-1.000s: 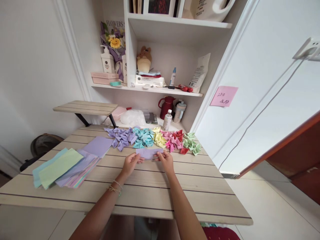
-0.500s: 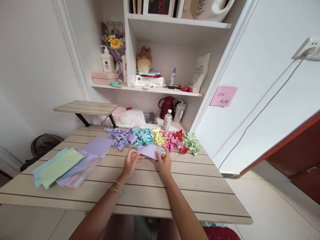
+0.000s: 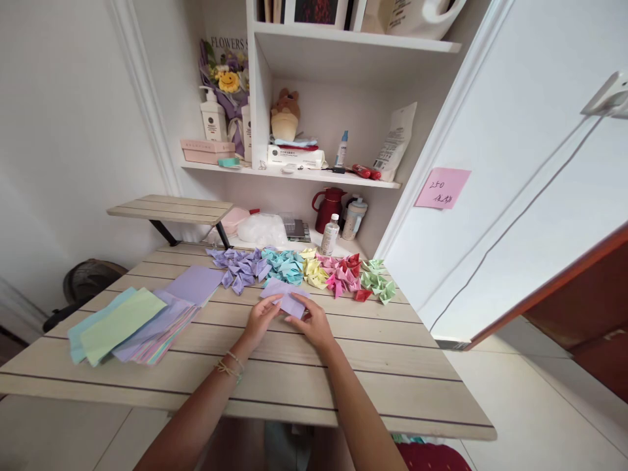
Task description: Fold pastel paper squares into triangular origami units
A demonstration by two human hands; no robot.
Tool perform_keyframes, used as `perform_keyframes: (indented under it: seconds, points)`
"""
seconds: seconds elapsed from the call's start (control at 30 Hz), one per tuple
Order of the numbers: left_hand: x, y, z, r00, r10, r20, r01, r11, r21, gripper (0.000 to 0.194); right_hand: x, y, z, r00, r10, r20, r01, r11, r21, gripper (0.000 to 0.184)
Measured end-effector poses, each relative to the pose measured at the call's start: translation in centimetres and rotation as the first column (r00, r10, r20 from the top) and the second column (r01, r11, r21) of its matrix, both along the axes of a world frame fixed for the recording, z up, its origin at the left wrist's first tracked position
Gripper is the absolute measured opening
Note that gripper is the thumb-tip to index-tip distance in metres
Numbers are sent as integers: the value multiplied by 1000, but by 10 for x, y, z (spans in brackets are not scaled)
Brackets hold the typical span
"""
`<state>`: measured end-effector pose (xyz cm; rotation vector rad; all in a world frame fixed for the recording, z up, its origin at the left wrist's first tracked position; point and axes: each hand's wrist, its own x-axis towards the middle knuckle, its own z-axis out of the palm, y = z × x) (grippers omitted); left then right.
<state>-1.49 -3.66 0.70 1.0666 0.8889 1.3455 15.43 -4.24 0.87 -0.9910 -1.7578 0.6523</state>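
A light purple sheet of paper (image 3: 285, 296) is held between my two hands above the middle of the table. My left hand (image 3: 262, 318) grips its left lower edge, fingers and thumb closed on it. On the right side my right hand (image 3: 313, 320) pinches the same sheet. Just beyond lie folded paper pieces grouped by colour: purple (image 3: 241, 268), blue (image 3: 283, 267), yellow (image 3: 314, 269), pink and red (image 3: 343, 275), and green (image 3: 377, 281). To the left a fanned stack of coloured paper sheets (image 3: 122, 320) rests on the table.
The slatted wooden table (image 3: 392, 379) stands against white shelves (image 3: 338, 180). A small raised stand (image 3: 171, 209) is at its back left. A clear bottle (image 3: 330, 235), a dark red jug (image 3: 328, 208) and a tumbler (image 3: 354, 219) stand behind the paper pieces.
The purple sheet has turned to a slanted, diamond-like position. Both hands have drawn closer together, and my left hand now grips the sheet, where its fingers were looser before.
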Motion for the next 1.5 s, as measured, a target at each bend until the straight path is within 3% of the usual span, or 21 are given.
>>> perform_keyframes:
  seconds: [0.07, 0.17, 0.27, 0.37, 0.43, 0.53, 0.63, 0.8, 0.87, 0.97, 1.03, 1.13, 1.27, 1.4, 1.5]
  points:
    - [-2, 1, -1, 999, 41, -17, -41, 999, 10, 40, 2, 0, 3, 998, 59, 6, -59, 998, -3, 60]
    - [-3, 0, 2, 996, 60, -64, -58, 998, 30, 36, 3, 2, 4, 996, 66, -58, -68, 997, -40, 36]
    - [-2, -3, 5, 992, 29, -120, -25, 999, 40, 34, 4, 6, 1, 981, -30, -194, 5, 992, -128, 19]
    - [0, -5, 4, 990, -21, -138, 26, 999, 38, 35, 3, 9, -4, 937, -117, -329, 37, 970, -239, 24]
    - [2, -5, 3, 991, 0, -137, 6, 999, 47, 36, 1, 11, -7, 892, -119, -436, -14, 957, -291, 29]
    - [3, -2, 2, 996, 79, -27, -77, 994, 80, 58, -1, 13, -11, 843, -67, -534, -131, 936, -326, 47]
    - [3, 2, 3, 992, 113, 61, -117, 991, 70, 78, -2, 13, -11, 855, -20, -519, -180, 926, -332, 37]
    - [1, 0, 3, 993, -35, -110, 32, 999, -27, 38, -1, 15, -12, 903, -44, -427, -86, 956, -279, 21]
    - [1, -2, 3, 988, -93, -122, 88, 995, -46, 35, 1, 15, -13, 932, -70, -355, -23, 967, -252, 19]
    - [2, -3, 3, 995, -67, -73, 67, 998, -12, 35, 4, 14, -14, 959, -111, -260, 59, 978, -200, 23]
    - [1, -2, 2, 999, -17, -51, 18, 1000, 19, 37, 4, 13, -12, 969, -58, -239, 7, 978, -206, 37]
    - [0, 2, -3, 999, 7, -37, -6, 999, 32, 45, 2, 9, -7, 940, 108, -324, -194, 950, -246, 58]
    - [-1, 3, -8, 1000, -1, -21, 2, 999, 41, 53, 0, 4, 0, 916, 190, -353, -280, 934, -223, 53]
    - [1, 1, -6, 1000, 16, -26, -15, 999, 40, 63, 2, 5, 1, 953, 96, -286, -159, 966, -206, 25]
    - [1, -1, -2, 998, 22, -54, -21, 1000, 18, 56, 3, 7, 0, 943, -42, -329, -37, 972, -230, 24]
